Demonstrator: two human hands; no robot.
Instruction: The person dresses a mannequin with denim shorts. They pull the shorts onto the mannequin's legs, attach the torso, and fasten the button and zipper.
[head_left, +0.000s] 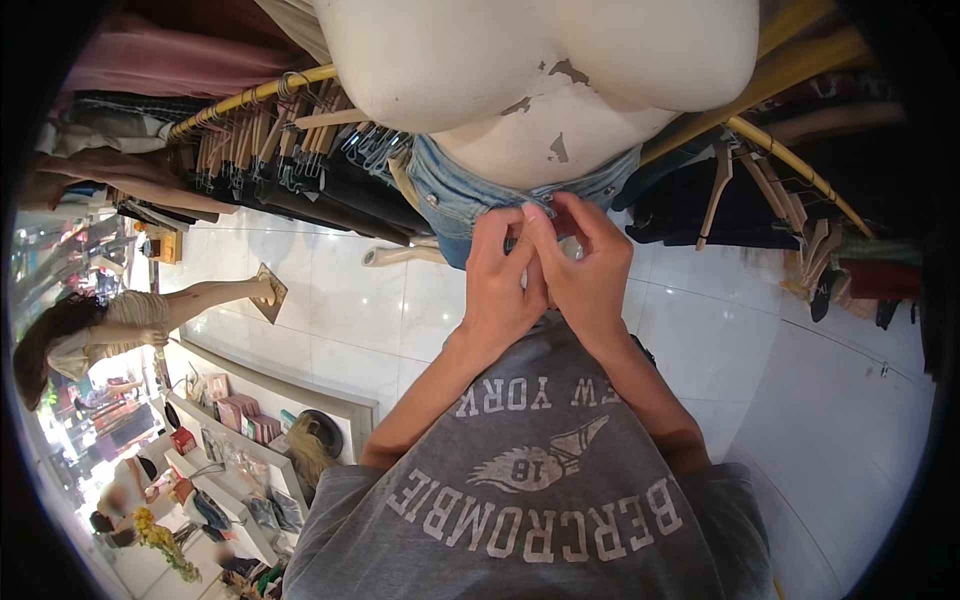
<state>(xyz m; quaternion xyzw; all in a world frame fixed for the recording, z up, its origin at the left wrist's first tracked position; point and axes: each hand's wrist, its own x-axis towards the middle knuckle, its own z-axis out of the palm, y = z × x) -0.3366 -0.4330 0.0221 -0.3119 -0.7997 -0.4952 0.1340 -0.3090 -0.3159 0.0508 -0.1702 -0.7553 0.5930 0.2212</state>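
A white mannequin torso with chipped paint stands right in front of me, wearing blue denim bottoms with metal buttons at the waist. My left hand and my right hand meet at the front of the waistband. The fingers of both pinch the denim edge by the centre fastening, thumbs nearly touching. A metal button shows just above the fingertips. My fingers hide part of the front opening.
Yellow clothes rails with wooden hangers and dark garments flank the mannequin on both sides. A loose mannequin limb lies low behind. Another dressed mannequin stands at the left, near a white shelf unit. Other people are at lower left.
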